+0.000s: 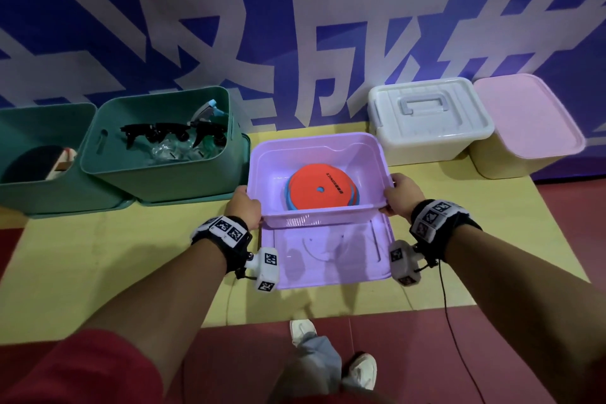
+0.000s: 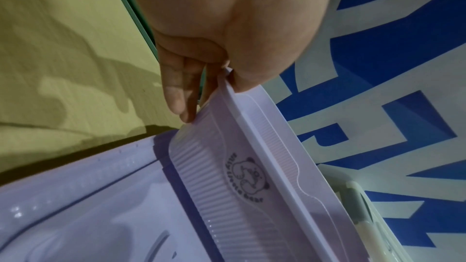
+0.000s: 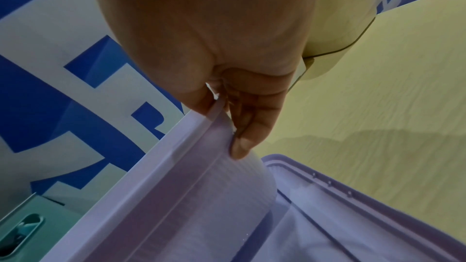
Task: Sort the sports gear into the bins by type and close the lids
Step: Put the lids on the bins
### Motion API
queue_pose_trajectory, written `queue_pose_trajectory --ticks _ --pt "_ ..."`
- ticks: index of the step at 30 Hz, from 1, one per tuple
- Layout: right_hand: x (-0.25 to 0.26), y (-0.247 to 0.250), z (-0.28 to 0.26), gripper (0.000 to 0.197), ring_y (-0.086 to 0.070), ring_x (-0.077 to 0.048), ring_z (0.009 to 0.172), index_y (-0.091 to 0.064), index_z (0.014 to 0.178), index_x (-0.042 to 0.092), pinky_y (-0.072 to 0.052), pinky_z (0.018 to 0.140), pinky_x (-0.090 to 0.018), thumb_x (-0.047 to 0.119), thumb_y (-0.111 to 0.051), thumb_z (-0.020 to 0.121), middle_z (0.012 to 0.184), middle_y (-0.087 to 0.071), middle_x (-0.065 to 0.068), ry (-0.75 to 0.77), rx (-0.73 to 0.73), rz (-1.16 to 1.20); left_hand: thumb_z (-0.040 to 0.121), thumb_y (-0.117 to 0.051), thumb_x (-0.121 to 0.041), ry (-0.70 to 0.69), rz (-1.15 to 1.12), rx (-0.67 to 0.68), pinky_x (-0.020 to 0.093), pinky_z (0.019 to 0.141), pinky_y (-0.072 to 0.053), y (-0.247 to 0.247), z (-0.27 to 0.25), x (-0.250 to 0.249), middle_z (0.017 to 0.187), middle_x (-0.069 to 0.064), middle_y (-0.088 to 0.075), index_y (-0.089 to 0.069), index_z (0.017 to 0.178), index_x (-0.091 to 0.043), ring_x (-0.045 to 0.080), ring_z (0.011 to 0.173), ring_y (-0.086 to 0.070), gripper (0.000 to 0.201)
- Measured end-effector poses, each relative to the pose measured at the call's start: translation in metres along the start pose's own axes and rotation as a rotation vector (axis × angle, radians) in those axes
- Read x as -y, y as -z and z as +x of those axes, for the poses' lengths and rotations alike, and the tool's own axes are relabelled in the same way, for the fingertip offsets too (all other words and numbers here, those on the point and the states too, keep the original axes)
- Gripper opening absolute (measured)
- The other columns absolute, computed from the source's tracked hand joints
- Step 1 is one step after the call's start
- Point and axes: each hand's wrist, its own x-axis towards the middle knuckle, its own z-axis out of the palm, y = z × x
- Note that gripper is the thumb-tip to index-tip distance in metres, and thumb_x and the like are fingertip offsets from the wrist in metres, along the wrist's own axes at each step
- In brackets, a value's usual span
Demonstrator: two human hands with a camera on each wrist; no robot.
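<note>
Gripping purple bin (image 1: 314,220) rim, left hand (image 1: 244,208) and right hand (image 1: 401,195), orange discs (image 1: 319,187) inside

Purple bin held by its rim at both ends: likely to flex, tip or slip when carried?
The purple bin looks thin and translucent, so probably light and slightly flexible. Left hand and right hand grip opposite rims, so tipping seems unlikely. The discs may slide.

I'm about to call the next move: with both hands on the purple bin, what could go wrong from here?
1. The left hand and right hand grip only the purple bin near corners at its rim; it could tip, sliding the orange discs.
2. Its lid lies directly in front, partly under the bin, and may get knocked.
3. The green bins still lack lids.
</note>
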Motion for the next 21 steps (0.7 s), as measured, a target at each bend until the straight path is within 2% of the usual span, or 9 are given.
queue_pose_trajectory --ticks 4,9,11,13,15,16,18,19,21 --pt "-0.006 -0.002 0.001 0.039 -0.062 -0.027 0.055 -0.054 0.118 0.008 -0.049 0.048 -0.031 0.001 -0.035 0.085 0.083 -0.063 -0.015 -0.003 0.021 0.018 0.089 -0.034 -0.003 0.017 -0.065 0.014 0.033 0.054 -0.048 -0.006 0.003 0.004 0.096 0.012 -0.062 -0.047 0.122 -0.015 0.034 0.073 -0.06 0.038" --pt "-0.015 -0.003 -0.003 0.042 -0.062 -0.026 0.06 -0.051 0.128 0.012 -0.047 0.05 -0.031 0.008 -0.041 0.088 0.091 -0.06 -0.01 0.029 0.029 0.044 0.083 -0.039 -0.009 0.039 -0.141 0.032 0.029 0.056 -0.045 -0.01 0.008 0.012 0.101 0.018 -0.064 -0.048 0.125 -0.015 0.032 0.071 -0.059 0.043" --pt "-0.02 -0.002 -0.007 0.031 -0.059 -0.026 0.062 -0.054 0.12 0.014 -0.047 0.053 -0.033 0.015 -0.045 0.091 0.088 -0.06 -0.009 0.04 0.037 0.063 0.076 -0.043 -0.02 0.063 -0.176 0.04 0.025 0.049 -0.04 -0.014 0.009 0.018 0.093 0.022 -0.06 -0.047 0.125 -0.012 0.032 0.069 -0.06 0.05" --pt "-0.029 -0.003 -0.012 0.021 -0.057 -0.026 0.065 -0.058 0.107 0.015 -0.046 0.056 -0.034 0.027 -0.048 0.093 0.086 -0.06 -0.009 0.046 0.042 0.078 0.079 -0.045 -0.025 0.093 -0.194 0.039 0.023 0.045 -0.035 -0.017 0.0 0.02 0.076 0.012 -0.051 -0.047 0.12 -0.005 0.027 0.06 -0.051 0.045" --pt "-0.039 -0.003 -0.018 0.029 -0.055 -0.026 0.071 -0.061 0.096 0.016 -0.045 0.064 -0.036 0.041 -0.047 0.09 0.086 -0.059 -0.008 0.063 0.051 0.067 0.084 -0.045 -0.033 0.11 -0.244 0.033 0.021 0.044 -0.031 -0.019 -0.015 0.02 0.068 0.007 -0.046 -0.046 0.11 0.001 0.024 0.053 -0.039 0.044" --pt "-0.045 -0.003 -0.021 0.039 -0.055 -0.025 0.077 -0.063 0.098 0.015 -0.045 0.071 -0.038 0.048 -0.045 0.087 0.088 -0.06 -0.006 0.072 0.057 0.044 0.083 -0.044 -0.042 0.128 -0.271 0.045 0.021 0.044 -0.031 -0.02 -0.021 0.023 0.068 0.007 -0.047 -0.047 0.107 0.002 0.024 0.051 -0.037 0.05" --pt "-0.058 -0.005 -0.026 0.062 -0.056 -0.024 0.09 -0.066 0.112 0.012 -0.046 0.088 -0.04 0.058 -0.04 0.08 0.099 -0.064 -0.006 0.076 0.065 -0.022 0.079 -0.039 -0.062 0.152 -0.272 0.056 0.026 0.05 -0.038 -0.027 -0.026 0.04 0.074 0.01 -0.053 -0.056 0.101 -0.005 0.029 0.057 -0.046 0.064" --pt "-0.064 -0.006 -0.028 0.068 -0.058 -0.025 0.095 -0.065 0.116 0.01 -0.045 0.092 -0.04 0.059 -0.038 0.078 0.106 -0.066 -0.009 0.082 0.081 -0.051 0.075 -0.037 -0.069 0.172 -0.253 0.05 0.03 0.059 -0.045 -0.031 -0.024 0.054 0.082 0.013 -0.059 -0.059 0.099 -0.009 0.034 0.067 -0.055 0.068" --pt "-0.076 -0.008 -0.031 0.07 -0.06 -0.03 0.104 -0.062 0.122 0.008 -0.046 0.095 -0.04 0.054 -0.039 0.074 0.114 -0.066 -0.014 0.068 0.102 -0.11 0.077 -0.042 -0.062 0.198 -0.183 0.055 0.041 0.084 -0.052 -0.035 -0.028 0.073 0.105 0.016 -0.067 -0.063 0.104 -0.011 0.04 0.096 -0.062 0.061"
